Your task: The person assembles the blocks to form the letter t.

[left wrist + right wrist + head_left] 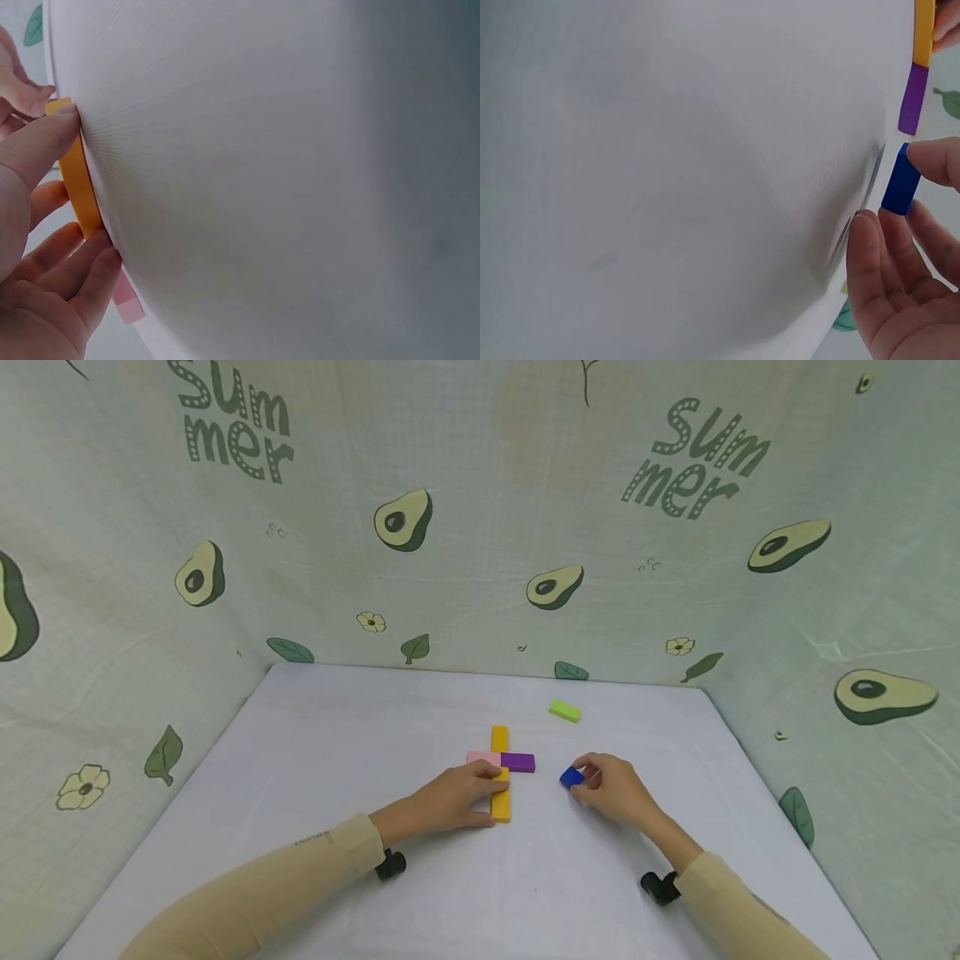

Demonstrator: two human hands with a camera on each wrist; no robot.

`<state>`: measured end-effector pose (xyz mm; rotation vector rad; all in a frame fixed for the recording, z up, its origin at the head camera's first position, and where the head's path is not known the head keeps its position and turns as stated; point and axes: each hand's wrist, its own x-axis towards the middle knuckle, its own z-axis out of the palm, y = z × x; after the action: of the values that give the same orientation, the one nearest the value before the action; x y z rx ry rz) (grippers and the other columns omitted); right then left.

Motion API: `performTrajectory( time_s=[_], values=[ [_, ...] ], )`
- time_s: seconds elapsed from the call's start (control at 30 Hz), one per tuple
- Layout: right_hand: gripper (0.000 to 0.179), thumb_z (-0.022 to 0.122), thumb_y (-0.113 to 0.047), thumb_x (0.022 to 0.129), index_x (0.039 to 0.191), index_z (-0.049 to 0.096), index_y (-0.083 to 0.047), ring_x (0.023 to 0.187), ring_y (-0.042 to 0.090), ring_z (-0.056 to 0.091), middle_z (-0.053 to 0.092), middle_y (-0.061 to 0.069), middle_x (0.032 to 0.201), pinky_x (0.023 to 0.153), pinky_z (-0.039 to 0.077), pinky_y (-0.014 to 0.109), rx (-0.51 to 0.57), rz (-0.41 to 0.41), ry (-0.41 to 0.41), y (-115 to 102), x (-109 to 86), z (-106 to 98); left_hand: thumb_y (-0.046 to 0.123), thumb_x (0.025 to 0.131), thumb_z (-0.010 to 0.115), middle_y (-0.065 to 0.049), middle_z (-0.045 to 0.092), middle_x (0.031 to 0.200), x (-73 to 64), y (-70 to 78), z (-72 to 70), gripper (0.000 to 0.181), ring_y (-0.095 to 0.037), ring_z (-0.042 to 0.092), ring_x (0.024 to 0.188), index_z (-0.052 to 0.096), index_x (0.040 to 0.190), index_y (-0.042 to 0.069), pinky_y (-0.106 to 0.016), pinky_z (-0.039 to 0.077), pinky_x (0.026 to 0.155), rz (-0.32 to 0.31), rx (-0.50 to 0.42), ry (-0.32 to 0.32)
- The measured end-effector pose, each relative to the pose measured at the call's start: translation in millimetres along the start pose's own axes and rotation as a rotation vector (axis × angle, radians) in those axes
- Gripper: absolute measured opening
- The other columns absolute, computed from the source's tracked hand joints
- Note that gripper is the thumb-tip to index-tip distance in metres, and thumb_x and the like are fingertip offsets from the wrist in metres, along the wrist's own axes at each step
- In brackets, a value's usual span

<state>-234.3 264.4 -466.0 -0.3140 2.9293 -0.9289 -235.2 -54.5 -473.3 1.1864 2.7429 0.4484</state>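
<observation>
Between the thumb and fingertips of my right hand (617,787) is a small blue block (572,777), pinched by its ends just over the table in the right wrist view. My left hand (450,795) grips a long yellow block (501,808), its thumb at the near end and fingers toward the far end. A pink block (480,757) and a purple block (517,762) lie side by side across the far end of that yellow block. Beyond them a second yellow block (500,738) points away, so the blocks form a cross. The left fingers partly hide the pink block.
A lime green block (565,711) lies alone toward the back of the white table (360,718). Cloth walls with printed avocados (403,520) stand along the back and both sides. A dark wrist camera (391,865) shows at the left cuff.
</observation>
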Motion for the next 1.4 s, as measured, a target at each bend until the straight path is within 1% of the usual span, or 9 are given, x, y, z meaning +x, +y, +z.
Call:
performTrajectory(
  time_s=[0.17,0.37,0.63,0.83,1.17,1.4],
  values=[
    [0.033,0.084,-0.014,0.089,0.12,0.074,-0.006,0.085,0.015,0.061,0.07,0.003,0.099,0.073,0.054,0.03,0.006,-0.019,-0.022,-7.5,-8.2,3.2,0.04,0.095,0.081,-0.003,0.055,0.154,0.8,0.2,0.1,0.064,-0.019,0.057,0.138,0.061,0.152,0.017,-0.03,0.049,0.113,-0.009,-0.001,-0.004],
    [0.033,0.086,-0.013,0.088,0.118,0.074,-0.007,0.084,0.013,0.059,0.068,0.0,0.095,0.073,0.053,0.028,0.0,-0.056,-0.034,-16.6,-18.1,10.3,0.041,0.096,0.081,-0.003,0.056,0.154,0.6,0.3,1.4,0.064,-0.019,0.058,0.138,0.06,0.152,0.018,-0.03,0.05,0.112,-0.013,0.002,-0.003],
    [0.032,0.087,-0.013,0.087,0.115,0.074,-0.009,0.082,0.012,0.059,0.067,-0.002,0.093,0.071,0.052,0.024,0.013,-0.07,-0.057,-31.3,-29.6,19.2,0.043,0.095,0.08,-0.002,0.055,0.154,1.6,0.1,3.3,0.064,-0.018,0.058,0.138,0.061,0.152,0.02,-0.03,0.05,0.112,-0.032,0.004,-0.011],
    [0.031,0.087,-0.014,0.087,0.115,0.074,-0.011,0.081,0.014,0.059,0.068,-0.002,0.096,0.07,0.053,0.022,0.039,-0.07,-0.082,-39.5,-34.6,24.6,0.043,0.095,0.081,-0.002,0.056,0.153,2.2,-0.1,3.5,0.064,-0.018,0.058,0.137,0.061,0.151,0.02,-0.03,0.05,0.112,-0.032,0.008,-0.007],
    [0.032,0.088,-0.015,0.087,0.116,0.074,-0.01,0.08,0.011,0.06,0.069,-0.003,0.096,0.069,0.053,0.022,0.058,-0.124,-0.117,-50.4,-40.5,31.4,0.042,0.094,0.082,-0.002,0.057,0.152,1.8,-0.2,2.9,0.064,-0.018,0.059,0.136,0.062,0.15,0.018,-0.029,0.051,0.112,-0.017,0.011,0.004],
    [0.032,0.087,-0.016,0.088,0.116,0.074,-0.01,0.082,0.014,0.061,0.068,-0.003,0.096,0.07,0.054,0.023,0.072,-0.138,-0.148,-57.3,-43.2,34.4,0.043,0.095,0.081,-0.002,0.056,0.153,1.9,-0.1,3.3,0.064,-0.018,0.059,0.137,0.062,0.151,0.019,-0.03,0.051,0.111,-0.025,0.012,-0.001]
  ],
)
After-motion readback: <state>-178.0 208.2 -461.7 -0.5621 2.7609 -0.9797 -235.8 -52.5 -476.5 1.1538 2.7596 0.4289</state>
